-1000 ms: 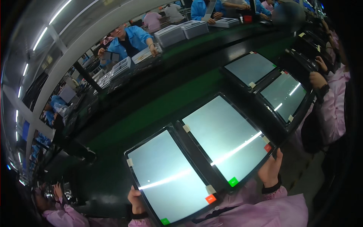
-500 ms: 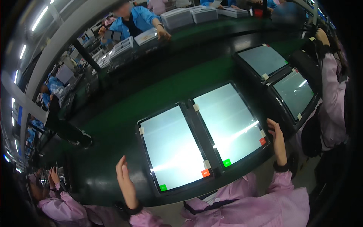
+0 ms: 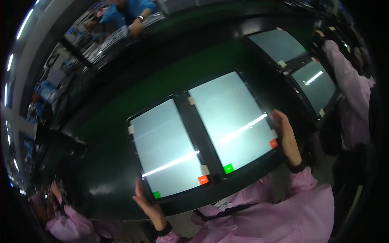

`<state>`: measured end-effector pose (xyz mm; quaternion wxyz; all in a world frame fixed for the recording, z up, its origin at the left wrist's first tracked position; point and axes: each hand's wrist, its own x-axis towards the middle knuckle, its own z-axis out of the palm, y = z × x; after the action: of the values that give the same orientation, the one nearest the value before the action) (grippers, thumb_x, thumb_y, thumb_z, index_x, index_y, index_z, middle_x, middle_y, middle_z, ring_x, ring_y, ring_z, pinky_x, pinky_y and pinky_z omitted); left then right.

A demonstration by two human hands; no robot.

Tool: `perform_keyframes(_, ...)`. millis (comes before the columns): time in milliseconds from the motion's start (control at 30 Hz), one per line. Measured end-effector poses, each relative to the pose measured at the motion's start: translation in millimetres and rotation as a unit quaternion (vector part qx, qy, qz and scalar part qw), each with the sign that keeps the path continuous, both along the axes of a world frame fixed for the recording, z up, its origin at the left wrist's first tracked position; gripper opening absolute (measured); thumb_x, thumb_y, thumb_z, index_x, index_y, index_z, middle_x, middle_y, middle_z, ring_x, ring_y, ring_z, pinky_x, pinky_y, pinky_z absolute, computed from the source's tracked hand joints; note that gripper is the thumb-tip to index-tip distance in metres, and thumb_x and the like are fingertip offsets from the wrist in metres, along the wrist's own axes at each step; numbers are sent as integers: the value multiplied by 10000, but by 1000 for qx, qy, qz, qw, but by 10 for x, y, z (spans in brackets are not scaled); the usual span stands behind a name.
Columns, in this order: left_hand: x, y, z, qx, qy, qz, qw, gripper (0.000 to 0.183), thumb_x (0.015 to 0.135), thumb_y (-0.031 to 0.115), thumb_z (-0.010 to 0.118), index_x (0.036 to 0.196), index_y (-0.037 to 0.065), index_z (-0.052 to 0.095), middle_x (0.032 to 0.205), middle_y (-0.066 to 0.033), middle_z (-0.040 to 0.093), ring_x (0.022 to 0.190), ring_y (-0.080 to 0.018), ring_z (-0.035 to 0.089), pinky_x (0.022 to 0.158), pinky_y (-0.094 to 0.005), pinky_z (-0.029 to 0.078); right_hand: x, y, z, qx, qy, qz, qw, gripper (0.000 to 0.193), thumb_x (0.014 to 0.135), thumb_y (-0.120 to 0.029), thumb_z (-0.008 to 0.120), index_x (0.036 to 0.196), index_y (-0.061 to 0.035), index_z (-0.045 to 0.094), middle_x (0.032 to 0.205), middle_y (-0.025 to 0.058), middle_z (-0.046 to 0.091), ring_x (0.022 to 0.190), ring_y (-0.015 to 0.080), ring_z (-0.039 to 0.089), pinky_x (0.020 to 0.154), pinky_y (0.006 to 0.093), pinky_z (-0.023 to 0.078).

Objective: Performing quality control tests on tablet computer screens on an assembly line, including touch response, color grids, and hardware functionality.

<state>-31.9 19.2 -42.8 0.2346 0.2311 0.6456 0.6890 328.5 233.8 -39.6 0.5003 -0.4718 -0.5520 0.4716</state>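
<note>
Here are my two hands, one at either side of a pair of lit panels lying on the dark green table (image 3: 101, 170). My left hand (image 3: 150, 207) is open, fingers extended, palm turned in by the lower left corner of the left panel (image 3: 164, 143). Over on the other flank, my right hand (image 3: 287, 135) is open too, fingers up and slightly curved, alongside the right edge of the right panel (image 3: 231, 117). Neither is gripping anything; it's dark and a bit blurred at the fingertips, so I can't tell whether they brush the frames.

The panels sit side by side at a slant, a dark strip between them, near the table's front edge. Both glow pale inside black frames, each with a green square at its lower left corner and an orange-red one at its lower right. Beige tabs mark the edges, and a bright streak of glare crosses each.

Off to the upper right, two more panels: a far panel (image 3: 277, 46) and a nearer panel (image 3: 314, 85), beside a co-worker's pink sleeve (image 3: 342, 67). Across the table, a blue-clad co-worker's hand (image 3: 135, 28) reaches down.
</note>
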Motion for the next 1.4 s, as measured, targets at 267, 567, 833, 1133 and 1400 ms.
perform_keyframes(267, 157, -308, 298, -40, 438, 17, 898, 415, 768, 120, 620, 1138, 0, 476, 1107, -145, 507, 1016, -272, 495, 920, -390, 368, -165, -431, 624, 380, -378, 247, 807, 346, 681, -227, 761, 974, -111, 619, 1086, 58, 519, 1007, 248, 444, 897, 406, 350)
perform_keyframes(567, 358, 56, 651, -157, 596, -183, 766, 468, 568, 99, 829, 941, 89, 548, 957, -63, 534, 926, -276, 485, 825, -395, 360, -203, -317, 696, 368, -393, 251, 805, 191, 683, -100, 728, 800, -93, 578, 1009, 18, 547, 962, 239, 445, 839, 386, 356)
perform_keyframes(833, 362, 85, 722, -173, 595, -209, 756, 400, 575, 135, 829, 888, 106, 582, 910, -36, 537, 906, -249, 492, 815, -378, 345, -275, 51, 817, 278, -260, -45, 924, 121, 761, -6, 645, 830, -23, 548, 926, 87, 548, 883, 225, 484, 777, 306, 385)
perform_keyframes(1133, 296, -27, 708, -160, 548, -199, 797, 345, 651, 83, 761, 927, 77, 554, 926, -63, 561, 908, -270, 488, 820, -388, 351, -215, -61, 832, 260, -209, 83, 939, 106, 766, -2, 630, 854, -16, 572, 876, 100, 608, 832, 233, 559, 744, 303, 433)
perform_keyframes(1400, 210, -312, 461, -104, 540, -37, 834, 285, 771, -30, 542, 1034, 34, 455, 1003, -141, 610, 925, -268, 490, 830, -391, 375, -457, -462, 684, 396, -318, 351, 787, 207, 771, -152, 623, 967, -87, 610, 1177, 21, 591, 1061, 236, 513, 912, 402, 405)
